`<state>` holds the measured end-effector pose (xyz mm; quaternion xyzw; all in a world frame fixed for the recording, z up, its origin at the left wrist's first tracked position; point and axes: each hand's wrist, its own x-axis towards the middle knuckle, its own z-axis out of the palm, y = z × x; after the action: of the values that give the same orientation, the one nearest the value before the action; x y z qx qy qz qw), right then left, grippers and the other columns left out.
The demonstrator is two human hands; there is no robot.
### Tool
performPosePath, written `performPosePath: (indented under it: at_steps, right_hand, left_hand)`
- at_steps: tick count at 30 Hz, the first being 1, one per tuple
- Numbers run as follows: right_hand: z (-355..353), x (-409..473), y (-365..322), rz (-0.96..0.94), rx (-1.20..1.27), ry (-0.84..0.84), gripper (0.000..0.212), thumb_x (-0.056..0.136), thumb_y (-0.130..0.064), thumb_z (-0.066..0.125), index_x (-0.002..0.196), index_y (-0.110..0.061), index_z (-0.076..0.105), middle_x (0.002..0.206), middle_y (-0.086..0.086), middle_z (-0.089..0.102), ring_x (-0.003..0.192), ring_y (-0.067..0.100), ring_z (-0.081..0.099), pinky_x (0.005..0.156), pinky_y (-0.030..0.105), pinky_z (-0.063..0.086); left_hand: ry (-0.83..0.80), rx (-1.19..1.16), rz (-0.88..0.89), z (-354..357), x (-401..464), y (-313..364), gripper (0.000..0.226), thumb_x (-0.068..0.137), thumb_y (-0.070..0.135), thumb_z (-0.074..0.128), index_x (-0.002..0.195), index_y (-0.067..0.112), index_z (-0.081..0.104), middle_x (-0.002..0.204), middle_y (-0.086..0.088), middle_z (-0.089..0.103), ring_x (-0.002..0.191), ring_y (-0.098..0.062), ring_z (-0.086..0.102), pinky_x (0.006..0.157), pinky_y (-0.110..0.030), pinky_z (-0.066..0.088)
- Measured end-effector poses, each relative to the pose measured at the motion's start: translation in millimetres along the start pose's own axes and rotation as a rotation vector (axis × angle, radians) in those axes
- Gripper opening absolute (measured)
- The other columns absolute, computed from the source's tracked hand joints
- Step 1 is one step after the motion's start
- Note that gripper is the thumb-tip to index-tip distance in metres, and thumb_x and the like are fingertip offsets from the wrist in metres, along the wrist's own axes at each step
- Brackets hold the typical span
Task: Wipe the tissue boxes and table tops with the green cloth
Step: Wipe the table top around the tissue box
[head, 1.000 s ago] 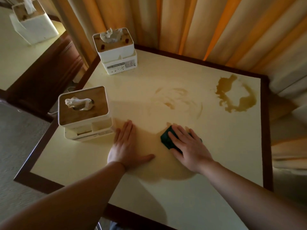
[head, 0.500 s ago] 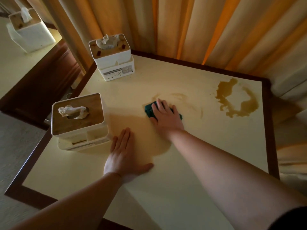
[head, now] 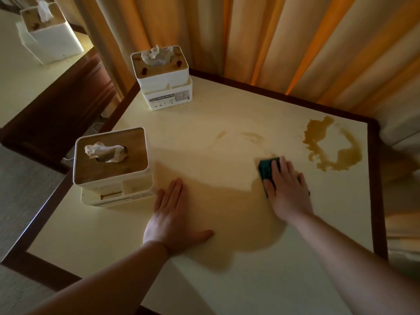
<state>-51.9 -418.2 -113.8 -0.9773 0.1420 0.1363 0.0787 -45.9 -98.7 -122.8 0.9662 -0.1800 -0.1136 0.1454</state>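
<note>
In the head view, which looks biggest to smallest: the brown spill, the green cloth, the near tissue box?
1. Near tissue box, though nearness to the camera flatters it.
2. Brown spill.
3. Green cloth, partly hidden under the right hand.

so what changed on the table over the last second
The right hand swept the green cloth up over the faint smear, then back right toward the brown spill. The left hand stayed flat on the table; both tissue boxes and the spill look unchanged.
</note>
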Motion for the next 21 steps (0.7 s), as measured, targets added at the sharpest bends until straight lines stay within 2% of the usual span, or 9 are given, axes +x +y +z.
performPosePath:
  at_steps: [4, 6, 10, 13, 15, 18, 21]
  right_hand:
    - [-19.6, 81.6, -20.1, 0.048, 0.034, 0.027, 0.066, 0.108, -0.047, 0.015, 0.166, -0.017, 0.007, 0.174, 0.005, -0.007, 0.160, 0.023, -0.006, 0.128, 0.052, 0.007]
    - [-27.0, 109.7, -42.5, 0.029, 0.049, 0.005, 0.065, 0.108, -0.047, 0.019, 0.166, -0.019, 0.009, 0.174, 0.004, -0.006, 0.160, 0.022, -0.005, 0.128, 0.052, 0.006]
    - [-31.8, 129.9, -96.0, -0.149, 0.029, -0.039, 0.064, 0.108, -0.046, 0.023, 0.166, -0.021, 0.013, 0.175, 0.001, -0.004, 0.160, 0.020, -0.003, 0.126, 0.050, 0.006]
    - [-24.2, 115.3, -132.5, -0.362, 0.016, -0.082, 0.064, 0.108, -0.046, 0.026, 0.166, -0.023, 0.013, 0.175, -0.001, -0.005, 0.160, 0.017, -0.004, 0.126, 0.048, 0.004]
    - [-13.6, 93.9, -145.2, -0.470, 0.006, -0.078, 0.063, 0.108, -0.046, 0.029, 0.166, -0.024, 0.016, 0.175, -0.001, -0.002, 0.160, 0.017, -0.003, 0.127, 0.050, 0.005]
    - [2.5, 50.7, -141.0, -0.557, -0.008, -0.072, 0.061, 0.109, -0.047, 0.030, 0.165, -0.025, 0.019, 0.175, -0.002, 0.002, 0.160, 0.016, -0.002, 0.128, 0.049, 0.008]
    - [15.7, 0.4, -115.1, -0.578, 0.008, -0.075, 0.061, 0.109, -0.050, 0.029, 0.166, -0.028, 0.017, 0.174, -0.006, 0.001, 0.160, 0.014, -0.006, 0.129, 0.044, 0.002]
  left_hand:
    - [0.001, -0.011, 0.006, 1.5, -0.6, -0.9, 0.148, 0.057, 0.097, 0.055, 0.164, 0.007, 0.007, 0.172, -0.004, -0.002, 0.158, -0.016, -0.012, 0.128, -0.041, -0.006]
    - [0.023, -0.030, 0.013, 4.1, -1.0, -1.6, 0.146, 0.056, 0.093, 0.060, 0.163, 0.005, 0.016, 0.172, -0.007, 0.006, 0.159, -0.019, -0.001, 0.128, -0.046, 0.004]
    - [0.039, -0.021, 0.031, 7.9, -1.9, -3.6, 0.143, 0.058, 0.093, 0.061, 0.161, 0.001, 0.023, 0.171, -0.011, 0.015, 0.159, -0.023, 0.009, 0.127, -0.050, 0.013]
    - [0.045, -0.014, 0.037, 8.8, -1.6, -4.2, 0.143, 0.057, 0.091, 0.063, 0.160, 0.000, 0.025, 0.170, -0.012, 0.018, 0.159, -0.024, 0.013, 0.126, -0.050, 0.013]
    - [0.030, -0.009, 0.035, 7.4, -1.4, -3.9, 0.144, 0.056, 0.092, 0.063, 0.160, 0.000, 0.024, 0.170, -0.010, 0.016, 0.159, -0.023, 0.011, 0.127, -0.047, 0.008]
    - [-0.013, 0.020, 0.005, 3.5, -0.3, -1.7, 0.148, 0.057, 0.097, 0.055, 0.163, 0.004, 0.012, 0.172, -0.005, 0.003, 0.159, -0.016, -0.005, 0.127, -0.041, -0.004]
    - [-0.010, 0.049, -0.010, 2.0, 0.4, 0.2, 0.147, 0.058, 0.099, 0.051, 0.162, 0.002, 0.015, 0.172, -0.008, 0.009, 0.159, -0.018, -0.001, 0.127, -0.040, -0.002]
